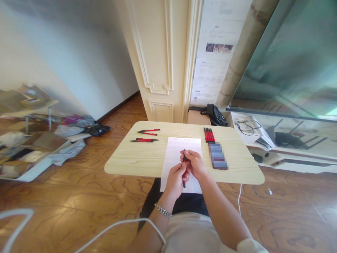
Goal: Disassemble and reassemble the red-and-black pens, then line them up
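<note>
Both my hands meet over a white sheet of paper on a small light wooden table. My left hand and my right hand are both closed on one black-and-red pen, held roughly upright between them. Three more pens lie loose at the table's far left. A tight row of several red-and-black pens lies at the far right, above a blurred dark stack.
A cream panelled door stands behind the table, with a black bag at its foot. Low shelf with cables and devices at right. Clutter and trays on the wooden floor at left. A white cable crosses near my lap.
</note>
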`<state>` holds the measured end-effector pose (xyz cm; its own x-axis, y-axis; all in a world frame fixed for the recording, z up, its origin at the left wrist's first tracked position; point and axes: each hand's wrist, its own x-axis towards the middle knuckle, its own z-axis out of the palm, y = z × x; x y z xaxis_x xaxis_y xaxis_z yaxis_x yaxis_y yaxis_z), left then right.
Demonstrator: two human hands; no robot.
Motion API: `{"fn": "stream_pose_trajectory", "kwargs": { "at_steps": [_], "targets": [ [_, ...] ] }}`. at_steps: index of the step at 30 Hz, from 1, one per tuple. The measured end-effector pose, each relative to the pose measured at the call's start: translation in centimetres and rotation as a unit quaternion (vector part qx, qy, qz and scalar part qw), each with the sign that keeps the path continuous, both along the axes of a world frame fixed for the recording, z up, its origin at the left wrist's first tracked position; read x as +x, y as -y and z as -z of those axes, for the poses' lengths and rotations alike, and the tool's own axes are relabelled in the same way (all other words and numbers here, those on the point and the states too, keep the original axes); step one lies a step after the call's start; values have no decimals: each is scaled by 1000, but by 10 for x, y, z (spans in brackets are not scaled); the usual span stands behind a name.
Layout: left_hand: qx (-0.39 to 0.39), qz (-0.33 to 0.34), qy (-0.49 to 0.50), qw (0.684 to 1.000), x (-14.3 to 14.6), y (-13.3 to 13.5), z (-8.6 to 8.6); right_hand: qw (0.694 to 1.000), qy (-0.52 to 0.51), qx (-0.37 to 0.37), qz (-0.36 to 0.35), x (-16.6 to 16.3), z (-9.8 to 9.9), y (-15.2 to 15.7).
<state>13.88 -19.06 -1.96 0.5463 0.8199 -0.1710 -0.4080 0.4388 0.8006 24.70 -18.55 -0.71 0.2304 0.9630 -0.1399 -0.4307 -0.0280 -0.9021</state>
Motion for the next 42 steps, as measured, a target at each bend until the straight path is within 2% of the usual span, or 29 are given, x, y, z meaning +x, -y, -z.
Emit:
{"fn": "stream_pose_trajectory", "kwargs": {
  "at_steps": [2,4,10,16,22,29,35,37,42],
  "targets": [
    [-17,11,18,1000,-1,0,-1,999,-32,-6,-35,2,1,0],
    [-15,11,17,1000,-2,0,-1,998,-43,0,-36,3,2,0],
    [29,-11,-18,999,-1,-1,1,997,27,14,67,2,3,-4],
    [32,-3,-4,999,-1,-1,3,999,-39,0,-19,6,1,-3],
    [40,-13,-23,999,0,-1,3,998,23,17,54,3,-1,-3],
    [41,-14,-24,999,-1,-1,6,1000,-2,-2,0,7,0,-2],
    [54,-16,-35,998,-3,-2,3,996,70,11,61,5,1,-4],
    [54,-15,-32,998,-3,-2,3,996,67,19,52,7,2,-4],
    [62,-14,-24,998,-4,-2,5,999,15,15,-33,15,0,-2]
  ]
}}
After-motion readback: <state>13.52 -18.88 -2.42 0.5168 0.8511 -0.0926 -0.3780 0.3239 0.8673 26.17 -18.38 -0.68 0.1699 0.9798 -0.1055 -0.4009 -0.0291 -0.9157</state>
